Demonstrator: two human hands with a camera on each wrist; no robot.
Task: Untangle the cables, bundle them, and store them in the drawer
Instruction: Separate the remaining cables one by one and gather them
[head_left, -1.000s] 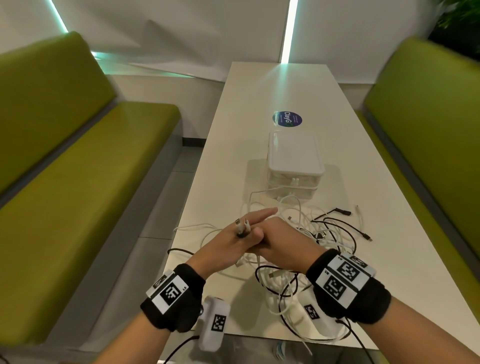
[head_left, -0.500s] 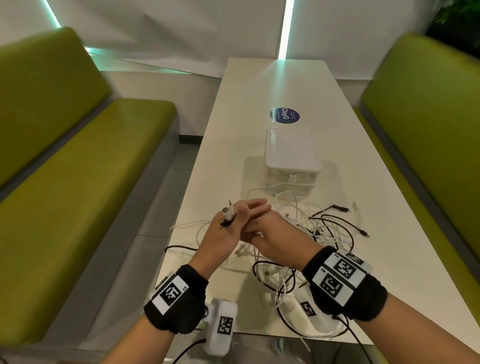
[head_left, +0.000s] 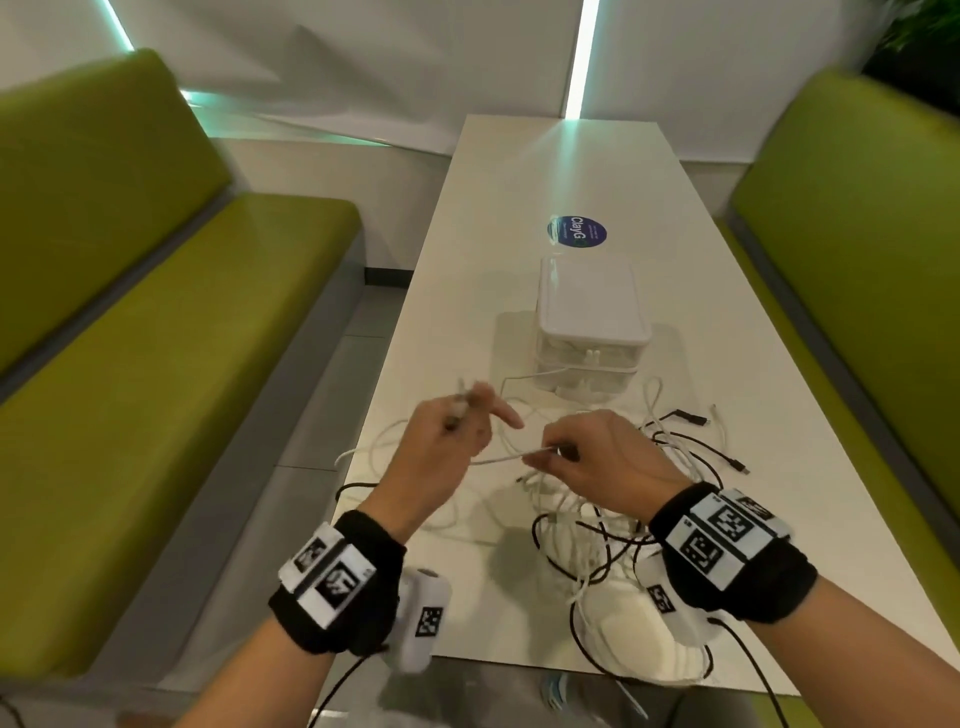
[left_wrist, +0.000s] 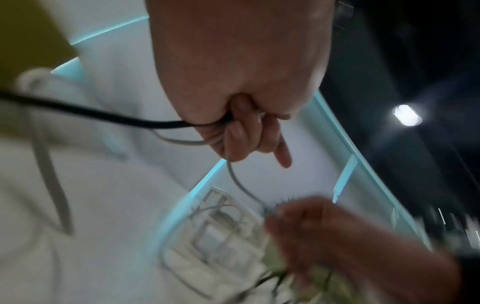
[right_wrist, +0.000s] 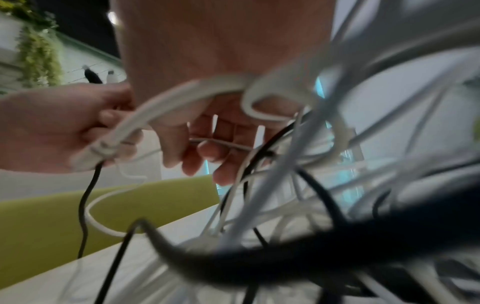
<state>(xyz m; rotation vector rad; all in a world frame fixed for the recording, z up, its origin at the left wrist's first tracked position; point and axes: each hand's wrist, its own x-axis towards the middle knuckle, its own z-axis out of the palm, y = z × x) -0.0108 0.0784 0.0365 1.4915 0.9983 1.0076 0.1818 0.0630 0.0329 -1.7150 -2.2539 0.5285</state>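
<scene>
Beyond tangled cables (head_left: 613, 499), drawer box (head_left: 592, 332)

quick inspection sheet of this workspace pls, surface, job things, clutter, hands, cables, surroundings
surface: long white table, with a round blue sticker toward the far end.
job's things: white drawer unit at mid-table, drawers look closed; tangled cables in front of it, not yet bundled.
clutter: nothing seen beyond the cables.
hands: left hand grips cable ends, one black and one white; right hand pinches a thin white cable stretched between the two hands.
cables: white and black mixed, some loops hanging over the near table edge.
surroundings: green benches on both sides, white wall behind, a plant at top right.
</scene>
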